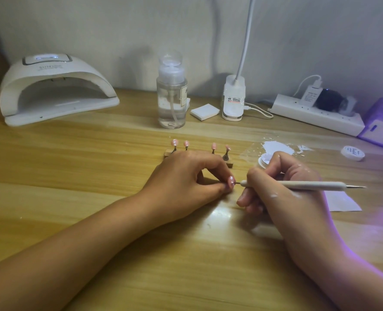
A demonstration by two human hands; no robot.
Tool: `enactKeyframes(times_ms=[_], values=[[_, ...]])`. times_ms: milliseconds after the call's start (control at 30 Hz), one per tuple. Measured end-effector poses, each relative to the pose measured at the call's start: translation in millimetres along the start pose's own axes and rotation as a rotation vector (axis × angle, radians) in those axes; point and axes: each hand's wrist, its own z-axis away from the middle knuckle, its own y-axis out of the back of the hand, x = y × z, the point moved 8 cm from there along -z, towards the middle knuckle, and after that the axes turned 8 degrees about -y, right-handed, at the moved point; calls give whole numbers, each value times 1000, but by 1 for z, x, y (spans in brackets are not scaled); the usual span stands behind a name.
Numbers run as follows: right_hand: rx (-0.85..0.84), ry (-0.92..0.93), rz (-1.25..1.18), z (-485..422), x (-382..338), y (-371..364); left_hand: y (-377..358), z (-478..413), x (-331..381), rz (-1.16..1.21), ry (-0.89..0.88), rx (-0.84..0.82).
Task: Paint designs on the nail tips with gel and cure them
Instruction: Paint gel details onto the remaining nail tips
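Now L hand (186, 181) pinches glossy pink nail tip (231, 182); R hand (284, 191) grips slim white dotting pen (320, 185), pointing left, prob. touching it.

A clear pump bottle (171, 95) stands on the tabletop (73, 153) well beyond the left hand (186, 182). A white power strip (316, 115) lies far beyond the right hand (287, 189), and a white pad block (205, 111) lies between bottle and strip.

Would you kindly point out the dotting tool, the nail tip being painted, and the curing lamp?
dotting tool (309, 185), head view, middle of its pale handle.
nail tip (231, 182), head view, its pink face.
curing lamp (51, 68), head view, its white dome.
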Motion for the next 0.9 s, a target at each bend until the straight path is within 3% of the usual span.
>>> enactKeyframes(times_ms=[900], values=[[-7,1,-2,1,-1,-1,-1,0,0,12,11,-4]])
